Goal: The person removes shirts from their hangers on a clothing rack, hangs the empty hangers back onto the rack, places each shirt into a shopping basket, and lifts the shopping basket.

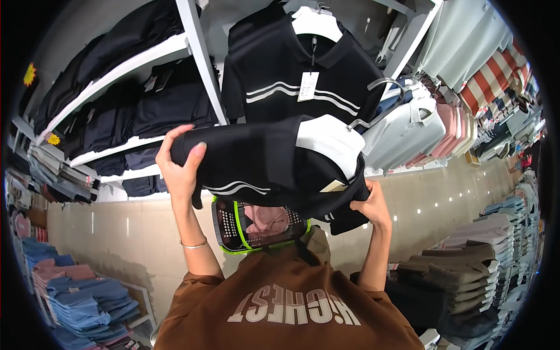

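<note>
A black shirt with white stripes [245,154] is stretched sideways between my two hands, with a white hanger [332,140] still in its collar. My left hand [181,163] grips the shirt's left end between thumb and fingers. Its other side, near the collar, is pinched by my right hand [373,204], whose fingers are partly hidden by the cloth. A small tag [332,186] shows inside the neck. Just beyond hangs another black striped shirt [280,73] with a white price tag [308,86].
Below the held shirt is a black and green basket [233,227] with a pink cloth [266,220] inside. Shelves of dark folded clothes [166,99] stand at left, hanging shirts [408,128] at right. Folded jeans [93,303] and brown garments [461,268] lie in the lower corners.
</note>
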The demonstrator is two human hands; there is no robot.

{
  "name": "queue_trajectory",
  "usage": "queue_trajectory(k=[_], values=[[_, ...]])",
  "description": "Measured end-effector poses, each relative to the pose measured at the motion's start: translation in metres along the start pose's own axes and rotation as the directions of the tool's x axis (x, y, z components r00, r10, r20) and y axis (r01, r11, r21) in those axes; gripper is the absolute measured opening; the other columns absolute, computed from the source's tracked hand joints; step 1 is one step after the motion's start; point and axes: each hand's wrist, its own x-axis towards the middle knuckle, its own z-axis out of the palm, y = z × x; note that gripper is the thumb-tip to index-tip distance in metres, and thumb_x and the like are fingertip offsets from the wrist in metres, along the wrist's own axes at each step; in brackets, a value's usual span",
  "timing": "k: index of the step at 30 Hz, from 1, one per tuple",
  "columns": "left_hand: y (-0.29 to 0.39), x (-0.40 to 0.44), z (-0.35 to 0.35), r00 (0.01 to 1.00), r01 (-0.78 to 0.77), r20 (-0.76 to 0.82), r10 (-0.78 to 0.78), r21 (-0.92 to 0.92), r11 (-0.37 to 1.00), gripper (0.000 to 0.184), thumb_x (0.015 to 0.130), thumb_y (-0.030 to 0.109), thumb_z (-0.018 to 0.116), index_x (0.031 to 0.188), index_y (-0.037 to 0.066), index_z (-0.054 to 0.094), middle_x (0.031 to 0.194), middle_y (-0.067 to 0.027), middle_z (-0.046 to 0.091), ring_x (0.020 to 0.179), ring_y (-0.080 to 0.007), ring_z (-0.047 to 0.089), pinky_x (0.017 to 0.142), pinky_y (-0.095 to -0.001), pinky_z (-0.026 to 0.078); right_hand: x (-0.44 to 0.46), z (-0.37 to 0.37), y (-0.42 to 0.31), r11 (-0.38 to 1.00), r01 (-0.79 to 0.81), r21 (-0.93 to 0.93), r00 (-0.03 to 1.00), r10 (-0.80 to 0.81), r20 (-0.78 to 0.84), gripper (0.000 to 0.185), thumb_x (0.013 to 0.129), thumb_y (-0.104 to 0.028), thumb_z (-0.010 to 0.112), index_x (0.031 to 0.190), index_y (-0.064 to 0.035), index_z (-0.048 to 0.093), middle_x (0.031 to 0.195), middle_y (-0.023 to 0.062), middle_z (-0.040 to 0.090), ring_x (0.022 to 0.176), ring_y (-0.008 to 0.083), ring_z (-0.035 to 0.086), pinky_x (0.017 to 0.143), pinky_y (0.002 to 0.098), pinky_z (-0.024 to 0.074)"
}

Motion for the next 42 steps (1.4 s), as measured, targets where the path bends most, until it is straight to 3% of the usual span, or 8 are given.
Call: queue_trajectory(k=[7, 10, 14, 15, 18, 24, 30, 42], values=[[-0.012, -0.015, 0.02, 0.999, 0.033, 0.027, -0.03, -0.101, 0.994, 0.022, 0.081, 0.015, 0.068, 0.095, -0.002, 0.065, 0.078, -0.0016, 0.06, 0.071, -0.0067, 0.052, 0.069, -0.021, 0.042, -0.014, -0.01, -0.009, 0.981, 0.196, -0.002, 0.941, -0.187, 0.28, 0.07, 0.064, -0.004, 0.072, 0.129, 0.0038, 0.046, 0.12, 0.0079, 0.056, 0.111, 0.0151, 0.05, 0.099, 0.0295, 0.0357], [-0.002, -0.017, 0.027, 0.99, 0.104, 0.105, -0.089, -0.151, 0.983, 0.019, 0.086, 0.014, 0.062, 0.096, -0.002, 0.064, 0.069, 0.0048, 0.053, 0.063, -0.0021, 0.043, 0.058, -0.0178, 0.034, -0.013, 0.0, -0.007, 0.968, 0.232, 0.1, 0.96, -0.244, 0.136, 0.074, 0.066, -0.011, 0.077, 0.131, 0.0046, 0.043, 0.124, 0.0101, 0.053, 0.116, 0.0182, 0.047, 0.101, 0.0312, 0.0336], [0.003, -0.016, 0.031, 0.977, 0.151, 0.173, -0.126, -0.139, 0.979, 0.027, 0.096, 0.018, 0.052, 0.092, -0.005, 0.066, 0.06, 0.0092, 0.037, 0.055, -0.0001, 0.028, 0.05, -0.0209, 0.018, -0.007, 0.015, -0.012, 0.979, 0.106, 0.176, 0.985, -0.079, -0.154, 0.05, 0.075, -0.021, 0.078, 0.113, 0.0035, 0.057, 0.1, 0.0062, 0.062, 0.092, 0.0124, 0.056, 0.084, 0.0274, 0.0436], [0.007, -0.017, 0.034, 0.978, 0.172, 0.136, -0.155, -0.118, 0.978, 0.036, 0.098, 0.022, 0.051, 0.075, -0.003, 0.063, 0.058, 0.0095, 0.027, 0.056, -0.002, 0.019, 0.05, -0.0247, 0.013, -0.005, 0.015, -0.013, 0.975, 0.163, 0.152, 0.974, -0.135, -0.181, 0.038, 0.077, -0.022, 0.077, 0.102, 0.0018, 0.061, 0.088, 0.0019, 0.063, 0.081, 0.0081, 0.056, 0.076, 0.0247, 0.0447], [-0.004, -0.016, 0.024, 0.975, 0.129, 0.193, -0.106, -0.106, 0.986, 0.035, 0.097, 0.021, 0.052, 0.079, -0.006, 0.064, 0.056, 0.0084, 0.03, 0.055, -0.0021, 0.023, 0.048, -0.0236, 0.016, -0.009, 0.011, -0.023, 0.977, 0.161, 0.141, 0.975, -0.136, -0.177, 0.036, 0.076, -0.02, 0.077, 0.101, 0.0012, 0.063, 0.088, 0.0014, 0.063, 0.082, 0.0082, 0.056, 0.076, 0.0245, 0.0444], [-0.02, -0.011, 0.016, 0.997, 0.036, 0.06, -0.048, 0.192, 0.981, 0.039, 0.095, 0.02, 0.056, 0.065, -0.002, 0.044, 0.055, 0.0042, 0.03, 0.056, -0.0046, 0.024, 0.046, -0.027, 0.019, -0.006, -0.003, -0.024, 0.98, 0.18, 0.09, 0.984, -0.181, 0.003, 0.036, 0.074, -0.015, 0.079, 0.102, 0.0009, 0.065, 0.089, 0.0021, 0.065, 0.08, 0.0078, 0.056, 0.074, 0.0243, 0.0451], [-0.046, -0.002, -0.004, 0.998, -0.027, -0.052, 0.032, 0.093, 0.995, 0.038, 0.099, 0.019, 0.051, 0.067, 0.002, 0.042, 0.062, 0.0074, 0.032, 0.06, -0.0031, 0.025, 0.051, -0.0229, 0.019, -0.011, -0.011, -0.045, 0.951, 0.188, -0.245, 0.949, -0.111, 0.296, 0.039, 0.067, -0.018, 0.084, 0.098, 0.001, 0.068, 0.079, 0.0005, 0.065, 0.072, 0.0067, 0.054, 0.068, 0.0238, 0.045], [-0.099, -0.007, 0.029, 0.986, 0.166, 0.01, -0.165, -0.004, 0.986, 0.041, 0.097, 0.02, 0.053, 0.062, 0.003, 0.041, 0.06, 0.0074, 0.033, 0.058, -0.003, 0.027, 0.048, -0.0247, 0.021, 0.011, -0.01, -0.033, 0.941, 0.337, -0.035, 0.878, -0.301, 0.371, 0.031, 0.063, -0.014, 0.084, 0.082, 0.0008, 0.065, 0.068, -0.0014, 0.059, 0.064, 0.0054, 0.05, 0.058, 0.0226, 0.0402]])
